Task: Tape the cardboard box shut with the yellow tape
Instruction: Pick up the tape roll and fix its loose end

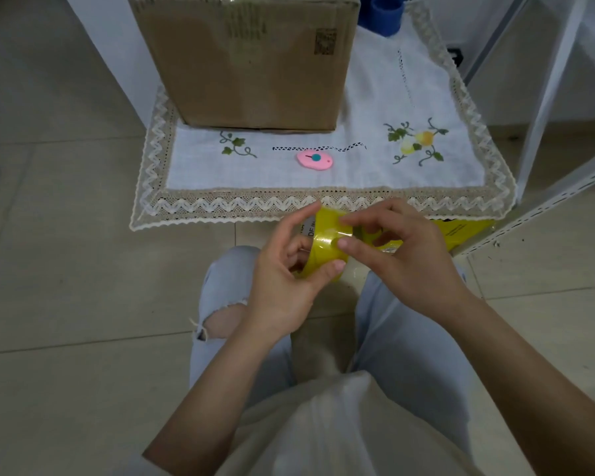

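A brown cardboard box (251, 60) stands at the far left of a low table covered by a white embroidered cloth (375, 108). The roll of yellow tape (328, 240) is held in front of the table's near edge, above my knees. My left hand (285, 269) grips the roll from the left, thumb on its lower rim. My right hand (399, 249) touches the roll's outer face with thumb and fingertips. The box's top is out of view.
A small pink cutter (314, 160) with a teal button lies on the cloth near the front. A blue cylinder (385, 12) stands behind the box. A yellow bag (461, 231) sits under the table at right. A white metal rack frame (547, 108) stands at right.
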The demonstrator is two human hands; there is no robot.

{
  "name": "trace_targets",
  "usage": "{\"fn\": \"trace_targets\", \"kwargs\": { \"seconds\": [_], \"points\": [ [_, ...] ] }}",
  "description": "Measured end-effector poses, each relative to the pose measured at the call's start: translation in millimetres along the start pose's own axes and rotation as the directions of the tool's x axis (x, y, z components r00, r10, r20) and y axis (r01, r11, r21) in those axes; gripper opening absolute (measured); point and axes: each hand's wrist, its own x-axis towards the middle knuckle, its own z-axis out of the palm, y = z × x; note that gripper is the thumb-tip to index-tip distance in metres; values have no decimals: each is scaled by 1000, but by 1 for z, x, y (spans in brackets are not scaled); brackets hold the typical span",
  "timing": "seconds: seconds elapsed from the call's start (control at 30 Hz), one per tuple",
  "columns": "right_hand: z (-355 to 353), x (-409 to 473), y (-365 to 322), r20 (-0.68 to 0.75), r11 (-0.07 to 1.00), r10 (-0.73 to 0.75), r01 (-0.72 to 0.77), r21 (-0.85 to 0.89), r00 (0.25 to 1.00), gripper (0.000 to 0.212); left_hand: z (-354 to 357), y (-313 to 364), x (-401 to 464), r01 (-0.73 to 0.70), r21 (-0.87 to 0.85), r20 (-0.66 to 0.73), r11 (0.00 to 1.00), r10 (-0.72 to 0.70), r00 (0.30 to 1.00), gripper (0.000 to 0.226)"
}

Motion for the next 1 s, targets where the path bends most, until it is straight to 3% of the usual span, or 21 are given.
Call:
{"fn": "trace_targets", "kwargs": {
  "seconds": [0.3, 0.47, 0.67, 1.0],
  "points": [
    [4, 0, 6, 12, 996, -79, 79, -38, 997, 13, 1, -4, -7, -8, 45, -17, 999, 9, 1000, 69],
    [8, 0, 8, 32, 998, -52, 51, 20, 998, 35, 1, -6, -9, -13, 83, -12, 997, 14, 1000, 69],
    [9, 2, 8, 10, 992, -122, 122, -31, 993, 11, 0, -7, -8, 12, 97, -29, 995, -9, 1000, 66],
    [5, 5, 13, 11, 974, -178, 178, -138, 984, 8, 7, -6, -8, 113, 146, -72, 983, -103, 992, 59]
  ]
}}
